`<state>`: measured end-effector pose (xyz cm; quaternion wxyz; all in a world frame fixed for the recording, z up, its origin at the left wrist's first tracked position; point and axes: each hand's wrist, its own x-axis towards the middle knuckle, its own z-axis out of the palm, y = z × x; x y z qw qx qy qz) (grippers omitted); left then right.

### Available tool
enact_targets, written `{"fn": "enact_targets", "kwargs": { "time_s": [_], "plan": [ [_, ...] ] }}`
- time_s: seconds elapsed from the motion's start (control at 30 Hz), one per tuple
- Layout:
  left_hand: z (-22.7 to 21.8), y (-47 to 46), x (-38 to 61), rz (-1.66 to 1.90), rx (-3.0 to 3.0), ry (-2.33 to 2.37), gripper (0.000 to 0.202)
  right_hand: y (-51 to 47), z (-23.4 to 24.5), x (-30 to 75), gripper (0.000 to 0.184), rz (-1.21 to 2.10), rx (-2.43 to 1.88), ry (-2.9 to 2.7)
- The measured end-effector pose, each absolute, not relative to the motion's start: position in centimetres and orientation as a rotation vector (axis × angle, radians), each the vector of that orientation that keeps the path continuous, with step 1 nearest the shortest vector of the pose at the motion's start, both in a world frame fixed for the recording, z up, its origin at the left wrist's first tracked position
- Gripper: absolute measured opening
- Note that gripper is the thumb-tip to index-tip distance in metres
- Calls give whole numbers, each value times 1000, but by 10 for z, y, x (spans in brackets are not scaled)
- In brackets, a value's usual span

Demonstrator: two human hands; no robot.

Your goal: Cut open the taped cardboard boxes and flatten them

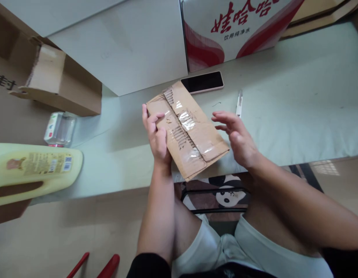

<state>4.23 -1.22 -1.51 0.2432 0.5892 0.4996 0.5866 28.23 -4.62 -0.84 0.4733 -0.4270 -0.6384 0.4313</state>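
My left hand [158, 141] grips the left side of a flat brown cardboard box [179, 146], thumb and fingers closed over its edge. The box is tilted, with clear tape and torn, ribbed strips along the seam across its top. To the right of the box, my right hand [235, 135] hovers apart from it, fingers spread and nothing in them. Just beyond that hand lies a utility knife [239, 103] with a white body. Behind the box rests a smartphone [203, 82], dark screen up, its left end partly hidden by the box.
A red-and-white carton [231, 34] and a large white box [123, 50] stand at the back. On the left are an open cardboard box [77, 81], a clear plastic bottle [61, 129] and a yellow jug [36, 170]. The table's front edge [115, 193] runs above my lap.
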Motion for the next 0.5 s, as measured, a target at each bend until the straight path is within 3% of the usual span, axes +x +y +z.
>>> {"fn": "enact_targets", "kwargs": {
  "time_s": [0.1,0.2,0.3,0.5],
  "plan": [
    [-13,-13,41,1600,1628,1374,35,-41,-4,301,41,796,-1323,-1651],
    [-13,-12,41,1599,1638,1383,37,-37,-10,320,47,570,-1668,-1795],
    [-17,-8,42,1642,1611,1380,36,-37,-19,332,49,464,-1842,-1968],
    [-19,-9,49,1674,1551,1373,34,-37,-16,335,27,369,-1997,-2099]
  ]
}}
